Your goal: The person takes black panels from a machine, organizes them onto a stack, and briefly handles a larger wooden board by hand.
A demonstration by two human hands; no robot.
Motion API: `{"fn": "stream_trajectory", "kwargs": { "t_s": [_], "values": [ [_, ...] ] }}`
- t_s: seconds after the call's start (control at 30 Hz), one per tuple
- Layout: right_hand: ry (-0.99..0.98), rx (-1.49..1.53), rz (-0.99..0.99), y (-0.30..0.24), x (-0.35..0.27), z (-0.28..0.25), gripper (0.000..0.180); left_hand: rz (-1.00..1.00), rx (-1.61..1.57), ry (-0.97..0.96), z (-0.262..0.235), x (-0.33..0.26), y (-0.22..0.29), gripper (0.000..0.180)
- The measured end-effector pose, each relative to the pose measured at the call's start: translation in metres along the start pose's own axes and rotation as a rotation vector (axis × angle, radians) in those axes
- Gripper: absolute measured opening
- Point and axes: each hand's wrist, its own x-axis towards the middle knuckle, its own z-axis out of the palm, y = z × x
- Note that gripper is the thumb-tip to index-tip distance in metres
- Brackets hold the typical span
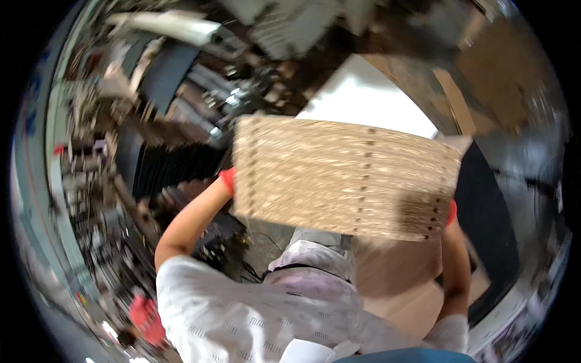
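I hold a large chipboard panel (pixel 339 178) flat in front of my chest; it has rows of small drilled holes along its left and right sides. My left hand (pixel 227 180), in a red glove, grips its left edge. Only a sliver of the red glove on my right hand (pixel 451 212) shows at the panel's right edge, the rest hidden behind it. Both bare forearms rise from my white shirt (pixel 254 314) to the panel. The whole picture is blurred by motion.
A white board (pixel 369 97) lies beyond the panel. A stack of dark panels (pixel 163 166) and cluttered machinery fill the left. A light wooden surface (pixel 393 284) sits below the panel, a dark surface (pixel 487 212) to the right, and a red object (pixel 147 317) at lower left.
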Motion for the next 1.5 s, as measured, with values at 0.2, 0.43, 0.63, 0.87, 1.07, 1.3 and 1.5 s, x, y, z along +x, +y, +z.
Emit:
{"fn": "stream_trajectory", "kwargs": {
  "t_s": [0.2, 0.43, 0.63, 0.87, 1.07, 1.3, 1.5],
  "values": [
    [-0.067, 0.225, -0.481, 0.029, 0.041, -0.024, 0.135, -0.169, 0.190, -0.191, 0.005, 0.050, -0.008, 0.064],
    [0.306, -0.025, -0.179, 0.061, -0.083, -0.072, 0.126, 0.036, 0.578, -0.302, 0.051, 0.082, 0.041, 0.050],
    [0.568, 0.315, 0.330, 0.029, -0.250, -0.052, 0.069, -0.062, 0.013, -0.239, 0.154, 0.129, 0.053, 0.054],
    [1.230, 0.730, 0.089, 0.064, -0.416, 0.053, 0.029, 0.092, 0.117, -0.623, 0.322, 0.202, 0.057, 0.070],
    [1.938, 1.327, 0.183, 0.138, -0.509, 0.189, 0.058, -0.416, -0.281, -0.678, 0.493, 0.226, 0.068, 0.077],
    [2.262, 1.455, -0.145, 0.263, -0.536, 0.295, 0.056, -0.523, -0.123, -0.953, 0.599, 0.292, -0.031, 0.077],
    [2.391, 1.476, -0.018, 0.322, -0.594, 0.176, 0.057, -0.459, -0.223, -0.968, 0.731, 0.394, -0.027, 0.066]
  ]
}}
